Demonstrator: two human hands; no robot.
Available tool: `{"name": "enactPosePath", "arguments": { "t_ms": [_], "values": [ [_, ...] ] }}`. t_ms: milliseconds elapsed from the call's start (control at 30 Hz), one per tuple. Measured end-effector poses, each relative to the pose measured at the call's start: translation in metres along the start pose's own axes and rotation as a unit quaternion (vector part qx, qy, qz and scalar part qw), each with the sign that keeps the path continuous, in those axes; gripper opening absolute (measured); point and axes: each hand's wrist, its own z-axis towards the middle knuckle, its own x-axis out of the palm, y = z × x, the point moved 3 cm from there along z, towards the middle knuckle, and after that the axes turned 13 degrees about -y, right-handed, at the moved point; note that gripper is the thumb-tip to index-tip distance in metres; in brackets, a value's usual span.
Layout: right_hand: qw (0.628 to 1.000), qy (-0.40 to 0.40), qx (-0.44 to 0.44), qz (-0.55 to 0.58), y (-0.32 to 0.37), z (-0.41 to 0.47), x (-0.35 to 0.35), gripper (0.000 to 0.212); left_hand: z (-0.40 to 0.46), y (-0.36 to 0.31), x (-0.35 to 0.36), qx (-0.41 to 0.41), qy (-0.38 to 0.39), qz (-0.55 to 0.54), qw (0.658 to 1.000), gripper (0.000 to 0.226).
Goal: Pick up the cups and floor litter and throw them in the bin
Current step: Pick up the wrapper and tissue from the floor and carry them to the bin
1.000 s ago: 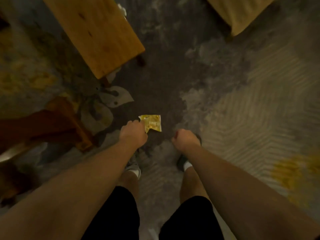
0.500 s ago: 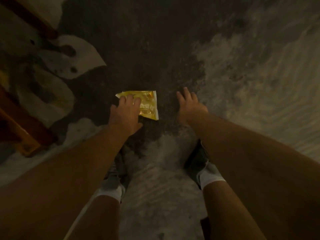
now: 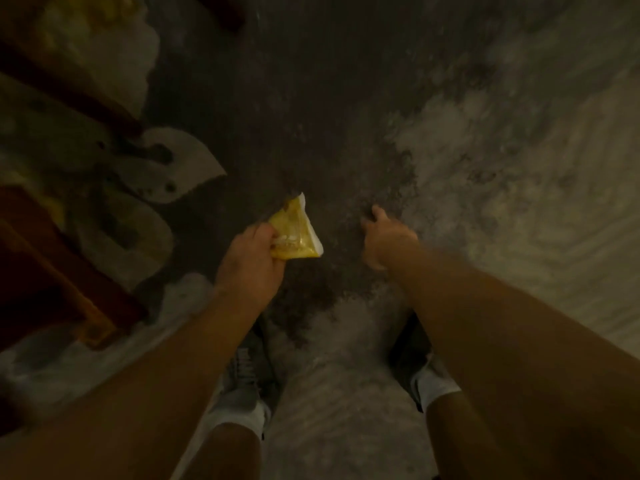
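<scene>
A crumpled yellow wrapper (image 3: pixel 294 233) with a white edge is pinched in my left hand (image 3: pixel 251 261), lifted just off the dark patterned carpet (image 3: pixel 311 116). My right hand (image 3: pixel 384 237) hovers to the right of the wrapper, fingers loosely spread, holding nothing. No cup or bin shows in this view. My two shoes and white socks stand below my arms.
Wooden furniture legs (image 3: pixel 52 271) stand at the left edge, close to my left arm. Another dark wooden bar (image 3: pixel 79 95) runs diagonally at the upper left. The carpet stretches pale and grey to the right (image 3: pixel 519 202).
My left hand went from lying flat on the wrapper on the floor to gripping it and raising it. The right hand's fingers curled slightly. The camera stayed low near the floor.
</scene>
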Motion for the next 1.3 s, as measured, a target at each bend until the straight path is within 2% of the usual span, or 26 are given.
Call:
{"name": "enactPosePath", "arguments": {
  "t_ms": [67,100,200,267,400,533,633,800,900,1033,1300],
  "values": [
    [0.998,0.067,-0.007,0.018,0.005,-0.018,-0.051,0.046,-0.014,-0.021,-0.037,-0.020,0.010,-0.032,0.999,0.029],
    [0.998,0.052,-0.022,0.036,0.007,-0.033,-0.078,0.039,-0.020,-0.034,-0.058,-0.026,0.017,-0.041,0.999,0.026],
    [0.987,-0.099,-0.054,0.114,-0.003,-0.089,-0.157,0.037,-0.036,-0.080,-0.122,-0.032,0.020,-0.044,0.998,0.021],
    [0.976,-0.161,-0.072,0.131,-0.015,-0.144,-0.208,0.032,-0.042,-0.115,-0.172,-0.044,0.003,-0.047,0.998,0.022],
    [0.959,-0.240,-0.105,0.107,-0.040,-0.248,-0.301,0.028,-0.048,-0.186,-0.275,-0.045,-0.059,-0.051,0.996,0.019],
    [0.933,-0.322,-0.132,0.088,-0.063,-0.351,-0.387,0.028,-0.066,-0.247,-0.374,-0.036,-0.111,-0.046,0.992,0.027],
    [0.917,-0.363,-0.136,0.098,-0.074,-0.415,-0.439,0.027,-0.076,-0.277,-0.441,-0.029,-0.145,-0.051,0.988,0.032],
    [0.889,-0.412,-0.179,0.086,-0.072,-0.502,-0.515,0.024,-0.096,-0.306,-0.542,-0.046,-0.190,-0.103,0.975,0.020],
    [0.877,-0.426,-0.212,0.068,-0.056,-0.528,-0.555,0.022,-0.106,-0.302,-0.578,-0.082,-0.205,-0.160,0.962,0.016],
    [0.879,-0.412,-0.241,0.023,-0.025,-0.527,-0.601,0.023,-0.094,-0.280,-0.599,-0.116,-0.230,-0.205,0.944,0.020],
    [0.887,-0.377,-0.256,-0.073,0.051,-0.462,-0.700,0.023,0.020,-0.238,-0.621,-0.165,-0.204,-0.253,0.931,0.019]
  ]
}}
